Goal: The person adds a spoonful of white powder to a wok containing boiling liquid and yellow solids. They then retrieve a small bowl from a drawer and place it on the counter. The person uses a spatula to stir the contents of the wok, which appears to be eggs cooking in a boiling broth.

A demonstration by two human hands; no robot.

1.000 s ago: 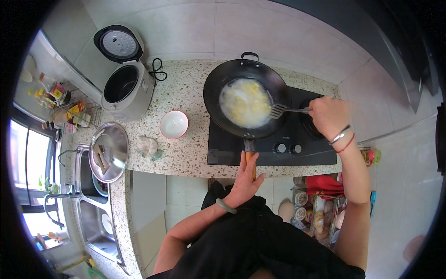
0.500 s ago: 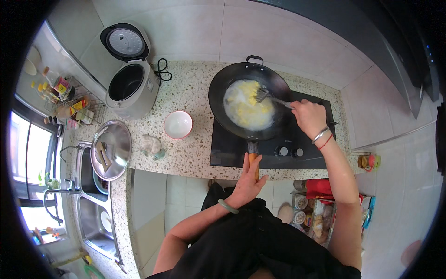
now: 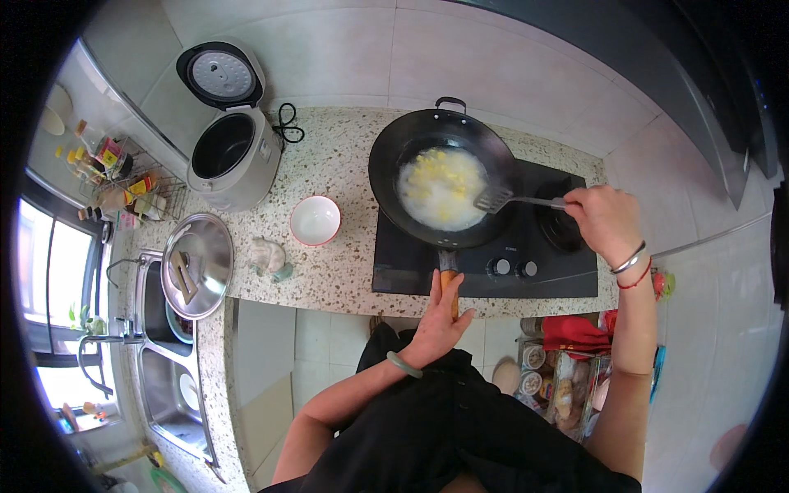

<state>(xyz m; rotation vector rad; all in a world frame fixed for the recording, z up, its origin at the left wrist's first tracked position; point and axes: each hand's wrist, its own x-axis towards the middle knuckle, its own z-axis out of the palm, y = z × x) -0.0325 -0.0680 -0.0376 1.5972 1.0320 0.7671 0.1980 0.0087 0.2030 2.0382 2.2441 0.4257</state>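
A black wok point(image 3: 394, 177) sits on the left side of the black cooktop point(image 3: 485, 283). In it is pale, foamy liquid with yellow pieces that look like egg point(image 3: 440, 185). My left hand point(image 3: 436, 329) rests against the wok's wooden handle point(image 3: 448, 283), its thumb on one side and fingers on the other. My right hand point(image 3: 606, 220) is closed around the end of a slotted spatula point(image 3: 530, 200). The spatula's head is over the wok's right inner side, at the edge of the liquid. My palm hides the end of its handle.
Left of the wok stands a white bowl with a red rim point(image 3: 316, 220). Farther left are an open rice cooker point(image 3: 238, 177), a steel lid point(image 3: 197, 267) and a double sink point(image 3: 173, 394). A range hood point(image 3: 657, 74) overhangs the right. Below the counter, a rack point(image 3: 567, 386) holds food.
My right hand has drawn the spatula to the right and slightly nearer, out of the yellow pieces. White foam now covers more of the liquid. My left hand has stayed at the wok handle.
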